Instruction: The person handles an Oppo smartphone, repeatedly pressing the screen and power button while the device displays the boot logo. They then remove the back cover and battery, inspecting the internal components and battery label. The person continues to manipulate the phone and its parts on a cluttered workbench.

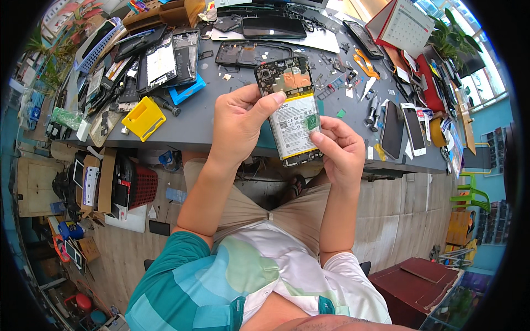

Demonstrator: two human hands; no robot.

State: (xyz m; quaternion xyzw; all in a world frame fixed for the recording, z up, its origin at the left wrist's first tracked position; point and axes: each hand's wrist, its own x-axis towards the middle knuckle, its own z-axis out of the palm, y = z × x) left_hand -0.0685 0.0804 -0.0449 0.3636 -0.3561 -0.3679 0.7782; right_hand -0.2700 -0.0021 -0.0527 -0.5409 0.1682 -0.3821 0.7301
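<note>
An opened smartphone (293,124) is held up over the near edge of the desk, tilted slightly, its inside facing me. A white-labelled battery with yellow edges fills its middle, and copper-coloured film covers part of the board above. My left hand (243,118) grips the phone's upper left side, thumb on top near the battery's upper edge. My right hand (340,144) pinches the lower right side, its thumb beside a green patch (312,122) on the battery. The fingers behind the phone are hidden.
On the grey desk, a yellow phone stand (144,118) and stacked phone parts lie left. Screwdrivers (374,110), a dark phone (392,129) and a white phone (414,129) lie right. Phone frames (248,53) and small scraps sit behind. A red crate (144,185) stands below left.
</note>
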